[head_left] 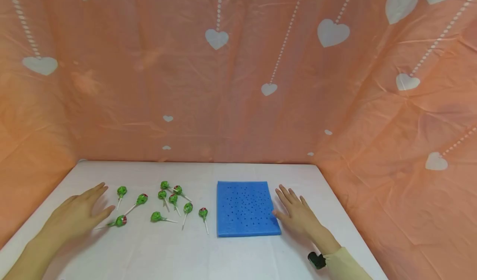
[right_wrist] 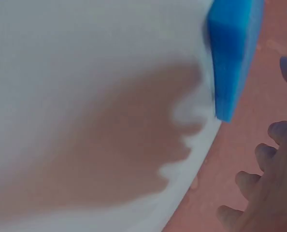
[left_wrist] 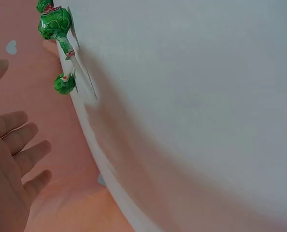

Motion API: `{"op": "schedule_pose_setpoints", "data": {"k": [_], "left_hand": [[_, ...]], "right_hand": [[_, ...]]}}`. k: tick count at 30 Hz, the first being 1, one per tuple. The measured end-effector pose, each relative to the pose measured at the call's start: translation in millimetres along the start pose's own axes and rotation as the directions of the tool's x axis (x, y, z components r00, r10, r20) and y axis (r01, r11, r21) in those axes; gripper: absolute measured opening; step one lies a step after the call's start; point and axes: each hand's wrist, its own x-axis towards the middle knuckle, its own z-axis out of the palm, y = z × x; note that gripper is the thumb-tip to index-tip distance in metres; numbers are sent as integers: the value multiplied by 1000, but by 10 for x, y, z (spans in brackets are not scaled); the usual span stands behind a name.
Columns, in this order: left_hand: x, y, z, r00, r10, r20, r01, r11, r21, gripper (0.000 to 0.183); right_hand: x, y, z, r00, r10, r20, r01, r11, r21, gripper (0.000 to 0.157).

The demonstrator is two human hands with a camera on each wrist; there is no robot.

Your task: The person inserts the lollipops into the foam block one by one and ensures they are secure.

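Several lollipops in green wrappers with white sticks lie on the white table, most of them in a loose group left of centre, such as the lollipop (head_left: 188, 208). My left hand (head_left: 76, 213) is spread over the table's left side, holding nothing. Nearest to it is a lollipop (head_left: 121, 220) close by the thumb; in the left wrist view a lollipop (left_wrist: 55, 23) shows above the hand. A blue foam block (head_left: 246, 209) dotted with small holes lies right of centre. My right hand (head_left: 298, 216), fingers extended and holding nothing, is beside the block's right edge, with the thumb overlapping that edge.
The white table (head_left: 167, 259) is enclosed at the back and sides by an orange curtain (head_left: 238, 106) printed with pale hearts. A black band (head_left: 316, 260) sits at my right wrist, by a light sleeve (head_left: 346, 263).
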Motion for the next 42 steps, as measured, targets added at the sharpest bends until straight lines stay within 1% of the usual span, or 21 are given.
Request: {"op": "schedule_pose_setpoints", "data": {"k": [3, 6, 10, 15, 17, 20, 25, 29, 34, 36, 40, 42], "left_hand": [[36, -26, 23, 1000, -16, -7, 15, 999, -41, 65], [74, -56, 47, 1000, -25, 2, 25, 996, -82, 62], [142, -90, 64, 997, -48, 63, 56, 990, -133, 58], [266, -120, 71, 982, -87, 169, 116, 979, -170, 58], [317, -133, 80, 976, -98, 195, 134, 975, -178, 57], [380, -152, 97, 971, -106, 213, 150, 968, -203, 55], [435, -173, 133, 968, -103, 229, 160, 956, -246, 50], [470, -170, 171, 969, -96, 227, 158, 948, -275, 49], [527, -160, 205, 975, -74, 208, 134, 947, -293, 44], [550, -152, 218, 980, -61, 190, 117, 947, -298, 41], [590, -160, 248, 985, -45, 166, 94, 949, -300, 36], [601, -175, 259, 986, -40, 164, 89, 949, -303, 34]], "right_hand": [[-6, -32, 44, 1000, -5, 21, 5, 1000, -5, 76], [-16, -61, 71, 998, -12, 56, 12, 1000, 1, 77], [-27, -83, 93, 995, -25, 92, 25, 1000, 5, 78], [-28, -91, 119, 993, -34, 114, 37, 999, -18, 78], [-27, -93, 128, 993, -35, 117, 39, 999, -30, 77], [-26, -93, 138, 991, -36, 127, 43, 998, -45, 75], [-26, -102, 142, 987, -49, 155, 56, 998, -38, 72], [-31, -118, 135, 984, -54, 169, 62, 997, -43, 71], [-50, -160, 94, 979, -69, 191, 81, 995, -57, 70], [-58, -177, 78, 977, -71, 201, 84, 995, -55, 70], [-56, -190, 94, 973, -71, 218, 86, 995, -59, 70], [-49, -192, 109, 971, -78, 225, 93, 994, -57, 70]]}}
